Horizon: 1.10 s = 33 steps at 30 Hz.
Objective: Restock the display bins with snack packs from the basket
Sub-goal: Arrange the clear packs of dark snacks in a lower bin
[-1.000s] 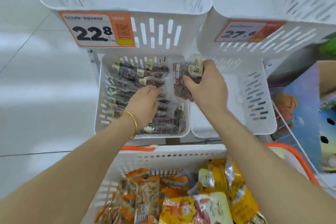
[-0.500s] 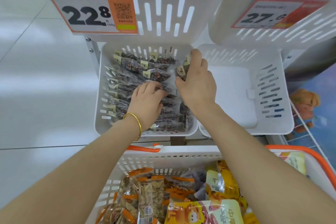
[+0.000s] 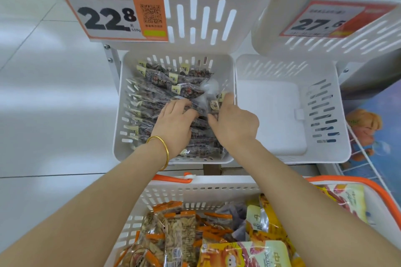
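The lower left display bin (image 3: 117, 136) is white and slotted, and it holds several clear packs of dark snacks (image 3: 156, 80). My left hand (image 3: 173, 125), a gold bangle on its wrist, rests with its fingers on the stacked packs. My right hand (image 3: 235, 123) is at the bin's right wall. It holds one dark snack pack (image 3: 213, 104) on edge, with the thumb on one side and the fingers on the other. Below, the white basket (image 3: 206, 183) with orange handles contains orange-trimmed seed packs (image 3: 171, 230) and yellow packs (image 3: 245, 253).
The lower right bin (image 3: 271, 115) holds nothing. Two upper bins overhang, carrying price tags 22.8 (image 3: 108, 13) and 27.6 (image 3: 314, 21). A picture panel behind a wire rack (image 3: 368, 128) stands at the right. White tiled floor (image 3: 54, 115) lies to the left.
My right hand has carried the dark pack from above the gap between the bins down into the left bin, against its right wall. My left hand has stayed on the packs.
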### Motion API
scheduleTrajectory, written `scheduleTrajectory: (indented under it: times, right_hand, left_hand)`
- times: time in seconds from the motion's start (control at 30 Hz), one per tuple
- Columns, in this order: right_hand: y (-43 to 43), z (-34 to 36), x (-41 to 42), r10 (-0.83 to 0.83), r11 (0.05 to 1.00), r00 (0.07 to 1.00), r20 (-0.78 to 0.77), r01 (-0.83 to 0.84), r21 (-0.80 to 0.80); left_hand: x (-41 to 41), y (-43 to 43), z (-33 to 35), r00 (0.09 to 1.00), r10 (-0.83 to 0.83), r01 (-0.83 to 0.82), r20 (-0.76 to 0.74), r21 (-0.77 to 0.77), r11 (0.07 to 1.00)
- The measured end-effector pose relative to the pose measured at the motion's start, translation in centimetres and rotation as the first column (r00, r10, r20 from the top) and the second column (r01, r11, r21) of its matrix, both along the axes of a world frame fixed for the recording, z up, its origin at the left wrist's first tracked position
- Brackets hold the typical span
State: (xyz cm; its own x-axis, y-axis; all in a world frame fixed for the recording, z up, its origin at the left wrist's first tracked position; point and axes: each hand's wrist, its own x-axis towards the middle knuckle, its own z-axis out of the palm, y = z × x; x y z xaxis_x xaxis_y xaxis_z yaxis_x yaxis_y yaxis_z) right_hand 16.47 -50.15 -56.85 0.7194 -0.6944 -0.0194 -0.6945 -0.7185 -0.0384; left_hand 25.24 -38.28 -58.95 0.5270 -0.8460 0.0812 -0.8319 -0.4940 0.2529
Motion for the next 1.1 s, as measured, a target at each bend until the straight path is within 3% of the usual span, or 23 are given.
scheduleTrajectory:
  times: [0.07, 0.17, 0.27, 0.43, 0.53, 0.6, 0.63, 0.8, 0.97, 1.0, 1.1]
  right_hand:
    - [-0.1, 0.4, -0.5, 0.016, 0.999, 0.998, 0.068, -0.014, -0.035]
    - [-1.0, 0.5, -0.5, 0.229, 0.957, 0.955, 0.188, -0.185, -0.224]
    - [-1.8, -0.2, 0.2, 0.275, 0.959, 0.960, 0.046, -0.271, -0.084]
    - [-0.9, -2.0, 1.6, 0.229, 0.961, 0.968, -0.103, -0.242, -0.133]
    - [-0.7, -1.8, 1.0, 0.244, 0.964, 0.967, 0.077, -0.233, -0.131]
    - [-0.3, -2.1, -0.5, 0.278, 0.949, 0.926, 0.256, -0.222, -0.225]
    - [-0.1, -2.6, -1.3, 0.304, 0.936, 0.914, 0.267, -0.234, -0.262]
    - [-0.3, -2.1, -1.9, 0.320, 0.946, 0.946, -0.045, -0.322, -0.038]
    - [0.1, -0.6, -2.1, 0.307, 0.952, 0.948, -0.086, -0.307, 0.017]
    - [0.0, 0.1, -2.4, 0.309, 0.951, 0.950, -0.039, -0.308, 0.037]
    - [-0.2, 3.5, -4.7, 0.194, 0.962, 0.925, 0.326, -0.245, 0.122]
  left_hand:
    - [0.0, -0.1, 0.0, 1.000, 0.003, -0.003, -0.005, 0.001, 1.000]
    - [0.1, -0.1, 0.0, 1.000, 0.005, -0.005, -0.010, 0.002, 1.000]
    - [0.1, -0.3, 0.0, 1.000, 0.000, 0.000, -0.019, -0.012, 1.000]
    - [0.2, -0.2, 0.0, 1.000, -0.009, 0.009, -0.010, -0.013, 1.000]
    - [0.1, -0.3, -0.1, 1.000, -0.010, 0.010, 0.006, -0.016, 1.000]
    - [0.2, -0.3, -0.1, 1.000, -0.010, 0.010, -0.001, -0.033, 0.999]
    - [0.2, -0.3, -0.1, 1.000, -0.009, 0.009, -0.004, -0.039, 0.999]
    - [0.3, 0.0, 0.5, 0.999, -0.032, 0.033, -0.037, 0.035, 0.999]
    - [-0.7, 1.0, 2.8, 0.993, 0.013, -0.009, -0.120, 0.034, 0.999]
    - [-1.2, 1.5, 3.5, 0.992, 0.015, -0.012, -0.123, 0.028, 1.000]
    - [-3.5, 3.7, 5.6, 0.992, 0.023, -0.024, -0.123, -0.004, 1.000]
